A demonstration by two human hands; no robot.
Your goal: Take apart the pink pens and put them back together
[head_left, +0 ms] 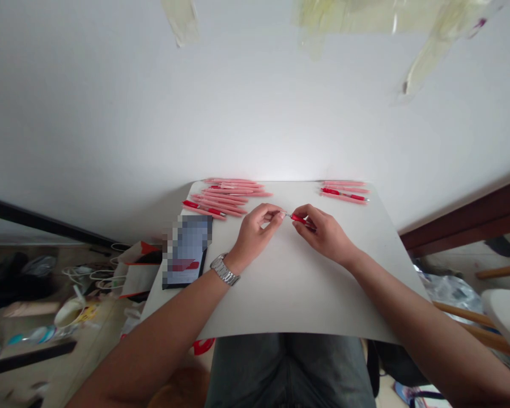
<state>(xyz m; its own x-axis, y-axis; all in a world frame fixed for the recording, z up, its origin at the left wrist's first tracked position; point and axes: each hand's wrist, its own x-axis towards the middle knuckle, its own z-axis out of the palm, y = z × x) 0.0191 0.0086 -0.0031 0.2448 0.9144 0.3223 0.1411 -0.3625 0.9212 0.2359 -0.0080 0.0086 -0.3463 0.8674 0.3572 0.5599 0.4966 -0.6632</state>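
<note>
Over the middle of the white table, my right hand (325,232) is closed around the red barrel of a pen (298,219). The pen's thin silvery end points left. My left hand (255,233), with a metal watch on its wrist, pinches that end between thumb and forefinger. Beyond my left hand lies a pile of slim pink pen-like sticks (225,198), with a red pen (202,209) in front. A smaller group of pink sticks (344,184) lies beyond my right hand, with another red pen (344,194) among them.
A phone (187,249), its screen blurred out, lies at the left edge of the white table (297,300). A wall (255,113) rises behind the table. Bags, a cup (70,313) and a bottle (36,335) stand lower left; a chair (508,317) is at right.
</note>
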